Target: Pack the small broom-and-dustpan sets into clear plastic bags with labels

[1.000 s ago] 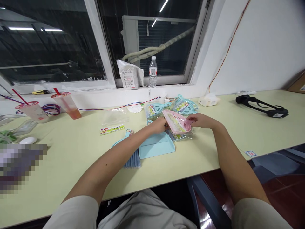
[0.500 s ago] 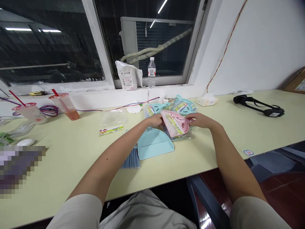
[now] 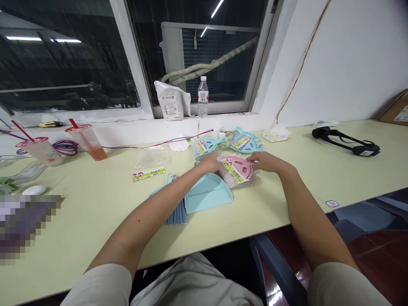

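A pink brush-and-dustpan set (image 3: 245, 166) in a clear plastic bag with a printed label lies on the table in front of me. My right hand (image 3: 262, 161) is closed on its right end, thumb and fingers pinching the handle side. At the opposite edge of the bag, my left hand (image 3: 210, 162) has its fingers closed on the plastic, the fingertips partly hidden. Just below my left hand rests an unwrapped light blue dustpan (image 3: 208, 193). A blue brush (image 3: 177, 212) with grey-blue bristles lies beside it, partly covered by my left forearm.
Behind are bagged light blue sets (image 3: 208, 146) and another bagged blue set (image 3: 245, 142). An opened bag with a label strip (image 3: 148, 174) lies left. Drink cups (image 3: 87, 142) stand far left, a tissue pack (image 3: 277, 134) and black headset (image 3: 346, 142) right. A water bottle (image 3: 203, 97) is on the sill.
The pink set has been lowered and tilted flatter, its label now facing up more. My left hand has shifted slightly right, and more of the blue brush shows.
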Motion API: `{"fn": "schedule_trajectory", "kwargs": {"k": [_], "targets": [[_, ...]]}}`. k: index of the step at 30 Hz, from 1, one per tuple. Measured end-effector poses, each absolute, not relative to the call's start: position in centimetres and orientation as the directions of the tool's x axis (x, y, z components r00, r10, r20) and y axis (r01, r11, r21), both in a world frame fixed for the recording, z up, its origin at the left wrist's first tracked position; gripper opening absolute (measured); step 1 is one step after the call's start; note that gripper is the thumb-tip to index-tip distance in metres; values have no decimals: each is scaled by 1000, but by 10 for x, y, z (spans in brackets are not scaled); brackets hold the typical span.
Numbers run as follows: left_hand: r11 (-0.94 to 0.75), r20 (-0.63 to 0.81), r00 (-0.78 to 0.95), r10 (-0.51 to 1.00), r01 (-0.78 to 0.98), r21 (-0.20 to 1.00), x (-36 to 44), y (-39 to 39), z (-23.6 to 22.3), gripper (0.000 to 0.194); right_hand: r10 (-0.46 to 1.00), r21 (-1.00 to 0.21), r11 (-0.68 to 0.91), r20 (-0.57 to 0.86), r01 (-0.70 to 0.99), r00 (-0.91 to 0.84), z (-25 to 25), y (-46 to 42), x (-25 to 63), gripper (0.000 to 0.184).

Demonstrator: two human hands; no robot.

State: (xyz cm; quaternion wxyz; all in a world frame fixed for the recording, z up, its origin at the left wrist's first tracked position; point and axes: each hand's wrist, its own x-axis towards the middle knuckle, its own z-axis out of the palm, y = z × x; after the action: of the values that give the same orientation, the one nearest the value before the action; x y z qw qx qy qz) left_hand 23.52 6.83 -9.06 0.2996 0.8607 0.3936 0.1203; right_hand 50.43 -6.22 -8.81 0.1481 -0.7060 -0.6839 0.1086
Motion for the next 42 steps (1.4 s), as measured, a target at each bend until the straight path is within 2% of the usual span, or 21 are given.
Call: {"fn": "schedule_trajectory", "kwargs": {"k": [4, 9, 13, 15, 17, 19, 21, 23, 25, 28, 32, 37, 42], "targets": [[-692, 87, 737, 670, 577, 434, 227, 46, -91, 32, 995, -328, -69, 49, 942, 90, -86, -62, 501, 38], [-795, 126, 811, 571, 508, 330, 213, 18, -91, 23, 994, -317, -76, 45, 945, 95, -84, -64, 493, 38], [-849, 265, 817, 513, 438, 295, 196, 6, -78, 25, 991, -307, -105, 51, 946, 126, -84, -69, 493, 56], [-872, 363, 800, 478, 380, 310, 178, 3, -63, 25, 978, -296, -120, 127, 948, 164, -80, -73, 492, 66], [-880, 445, 766, 463, 339, 331, 151, 2, -48, 23, 947, -301, -76, 277, 951, 163, -72, -75, 485, 66], [-858, 492, 704, 512, 390, 334, 116, 4, -36, 20, 903, -337, 35, 415, 941, 115, -63, -74, 465, 56], [-802, 505, 624, 596, 493, 337, 80, 11, -31, 22, 891, -409, 154, 450, 900, 52, -55, -70, 434, 42], [-728, 434, 589, 681, 604, 323, 47, 20, -33, 23, 934, -483, 235, 352, 844, -59, -51, -64, 394, 33], [-696, 324, 617, 717, 661, 283, 22, 30, -39, 20, 968, -464, 222, 208, 857, -139, -52, -56, 352, 29], [-693, 175, 673, 719, 670, 266, -2, 40, -49, 16, 993, -313, 111, 60, 943, -97, -58, -44, 302, 38], [-661, 16, 694, 720, 679, 320, -12, 49, -65, 20, 998, -106, 52, -29, 993, -56, -69, -29, 269, 44], [-656, -77, 731, 678, 649, 385, -12, 60, -85, 28, 992, -25, 109, 68, 994, -107, -88, -23, 269, 36], [-661, -164, 759, 630, 635, 400, -16, 65, -81, 24, 970, -118, 202, 161, 972, -182, -107, -22, 270, 22]]}}
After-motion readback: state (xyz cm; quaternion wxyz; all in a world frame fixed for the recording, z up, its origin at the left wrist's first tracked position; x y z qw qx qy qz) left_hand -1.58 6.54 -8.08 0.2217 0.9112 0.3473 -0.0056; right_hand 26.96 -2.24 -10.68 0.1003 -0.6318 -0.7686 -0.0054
